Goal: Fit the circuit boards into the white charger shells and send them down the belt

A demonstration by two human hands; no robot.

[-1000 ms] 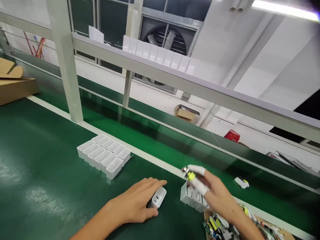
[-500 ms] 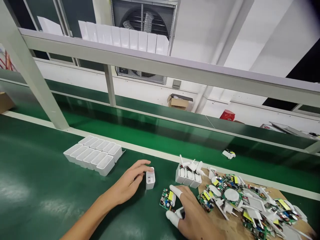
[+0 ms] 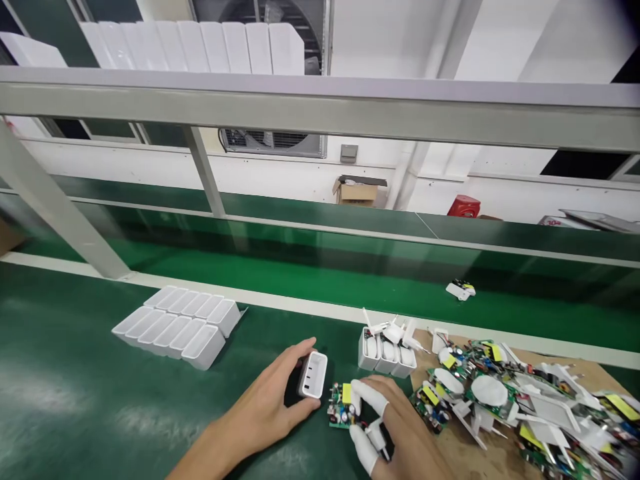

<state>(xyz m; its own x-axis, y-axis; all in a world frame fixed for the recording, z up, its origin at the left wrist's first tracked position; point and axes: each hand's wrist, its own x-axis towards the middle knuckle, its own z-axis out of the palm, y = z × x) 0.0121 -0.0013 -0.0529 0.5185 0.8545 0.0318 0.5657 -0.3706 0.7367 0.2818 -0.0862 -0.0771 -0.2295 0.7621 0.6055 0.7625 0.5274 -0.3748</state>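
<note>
My left hand [image 3: 273,400] grips a white charger housing [image 3: 314,375] between thumb and fingers, its hollow side tilted up and port slots showing inside. To the right, my right hand [image 3: 395,427], with white covers on thumb and finger, pinches a green circuit board [image 3: 341,407] carrying a yellow-wrapped part and small components. A white plug piece [image 3: 375,437] hangs by the board under that palm, partly hidden. The board is close beside the housing, with a small gap between them. Behind my right hand stand several filled white housings [image 3: 386,360] with plug pieces on top.
Empty white housings [image 3: 200,347] stand in two rows on the green table at left. A heap of circuit boards and plug parts [image 3: 490,390] covers cardboard [image 3: 463,457] at right. One loose assembly [image 3: 461,289] lies beyond the pale table edge. A metal rail [image 3: 320,110] crosses above.
My left hand has closed on the housing, which is now tilted and nearer. My right hand has brought the circuit board close to it. The camera view has shifted.
</note>
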